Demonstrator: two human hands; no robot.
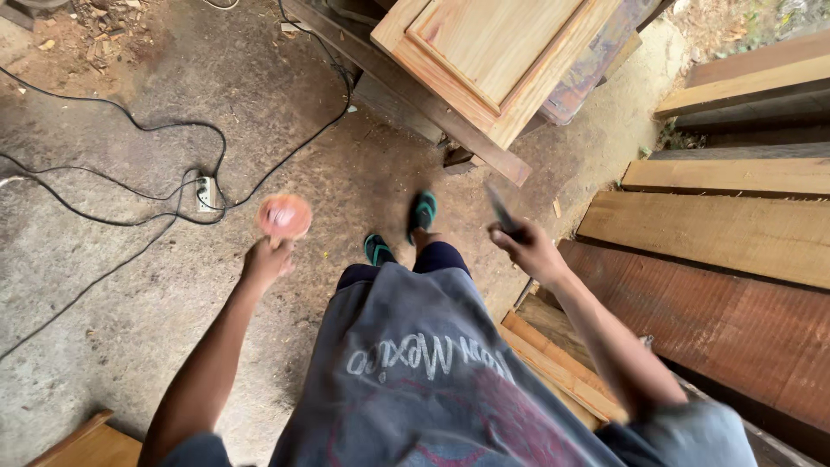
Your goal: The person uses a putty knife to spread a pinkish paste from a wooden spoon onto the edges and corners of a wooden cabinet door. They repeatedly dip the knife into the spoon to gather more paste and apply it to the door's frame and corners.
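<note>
Dusty workshop floor (130, 285), planks right of it.
Left hand (266, 259) grips a pink disc (284, 215); right hand (527, 246) clasps a dark tool (501, 210), best carried pointed away.

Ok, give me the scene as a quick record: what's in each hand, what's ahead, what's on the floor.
left hand: holds a round pinkish disc, blurred
right hand: grips a thin dark tool, kind unclear
ahead: pale wooden panel door lying on dark beams
right side: stacked wooden planks
floor: black cables running to a white socket strip
feet: green sandals
</note>
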